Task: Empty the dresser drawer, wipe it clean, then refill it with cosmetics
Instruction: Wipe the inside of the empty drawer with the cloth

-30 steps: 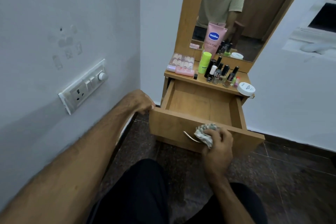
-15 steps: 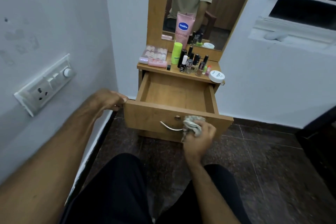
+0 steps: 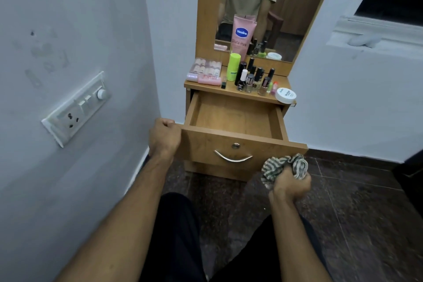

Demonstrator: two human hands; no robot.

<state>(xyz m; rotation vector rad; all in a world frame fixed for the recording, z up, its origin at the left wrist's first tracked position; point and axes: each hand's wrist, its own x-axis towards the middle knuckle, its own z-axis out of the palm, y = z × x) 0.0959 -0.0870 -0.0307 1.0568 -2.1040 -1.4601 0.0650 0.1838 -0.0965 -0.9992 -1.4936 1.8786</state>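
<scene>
Head view, looking down past both forearms. The pulled-out light-brown wooden dresser drawer (image 3: pixel 233 119) lies between the two hands and just beyond them; its interior shows only bare wood. The left hand (image 3: pixel 164 137) is curled around the drawer's front left corner, with the fingers folded over the top edge of the front panel. The right hand (image 3: pixel 290 182) is clenched around a crumpled grey-and-white striped cloth (image 3: pixel 283 166), which bulges out above the fist and sits at the lower right corner of the drawer front; whether the cloth touches the wood cannot be told. Between the hands, on the front panel, are a curved silver metal handle (image 3: pixel 233 158) and, just above it, a small round keyhole (image 3: pixel 235 145).

Beyond the drawer, farther from both hands, the dresser's wooden top shelf (image 3: pixel 206 88) carries the cosmetics: a flat clear-lidded palette (image 3: pixel 207 66) and a pink tube lying on its side (image 3: pixel 209 79) on the left-hand side; a lime-green cylindrical bottle (image 3: pixel 234 66) and a cluster of small dark-capped nail-polish bottles (image 3: pixel 254 78) in the middle; a round white lidded jar (image 3: pixel 286 95) at the right-hand edge. A tall pink Vaseline tube (image 3: pixel 242 34) stands upright against the wood-framed mirror (image 3: pixel 286 7).

To the left of the left hand, a white wall switch plate (image 3: pixel 76 109) is mounted on the pale wall. Dark stone floor tiles (image 3: pixel 354 213) extend to the right of the right hand.
</scene>
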